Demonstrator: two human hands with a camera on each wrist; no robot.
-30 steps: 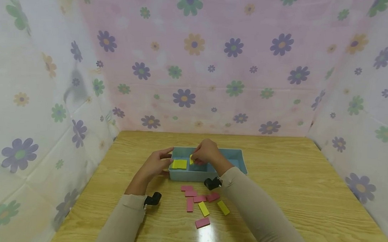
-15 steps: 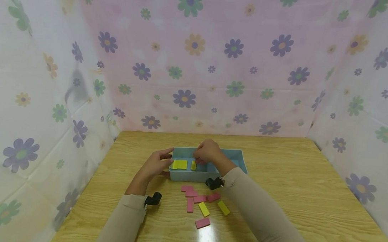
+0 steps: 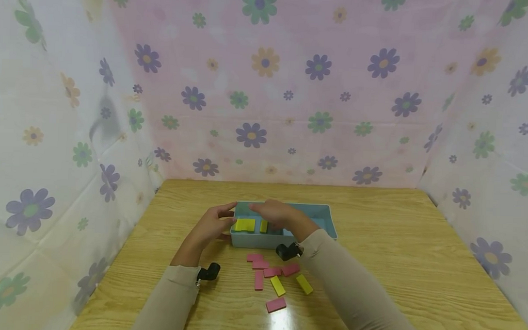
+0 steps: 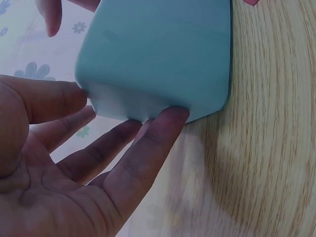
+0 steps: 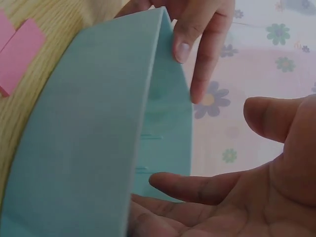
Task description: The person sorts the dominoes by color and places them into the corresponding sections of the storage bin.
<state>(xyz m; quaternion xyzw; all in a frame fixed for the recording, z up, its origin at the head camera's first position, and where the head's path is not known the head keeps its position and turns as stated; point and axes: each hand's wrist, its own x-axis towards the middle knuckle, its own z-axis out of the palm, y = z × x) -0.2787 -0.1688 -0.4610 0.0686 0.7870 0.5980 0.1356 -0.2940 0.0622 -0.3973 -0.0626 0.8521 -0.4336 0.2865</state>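
Note:
A shallow light-blue box (image 3: pixel 252 241) stands on the table. My left hand (image 3: pixel 209 224) holds its left end; in the left wrist view the fingertips (image 4: pixel 170 116) lie against the end wall, with the thumb at the rim. Inside, yellow tiles (image 3: pixel 245 225) lie side by side at the left, and one separate yellow tile (image 3: pixel 264 226) lies just right of them. Over the box's middle, my right hand (image 3: pixel 275 213) has its fingers extended and thumb spread apart, with nothing held; it covers part of the interior. In the right wrist view some fingertips are hidden behind the front wall.
In front of the box, several pink tiles (image 3: pixel 259 280) lie loose on the wooden table (image 3: pixel 374 266). Two yellow tiles (image 3: pixel 277 285) are among them, one under the right forearm's edge. Flowered cloth (image 3: pixel 266 87) encloses the back and sides.
My right hand has let go of a yellow tile, which now lies in the box. Its fingers have straightened and reach further left. The left hand stays at the box's end.

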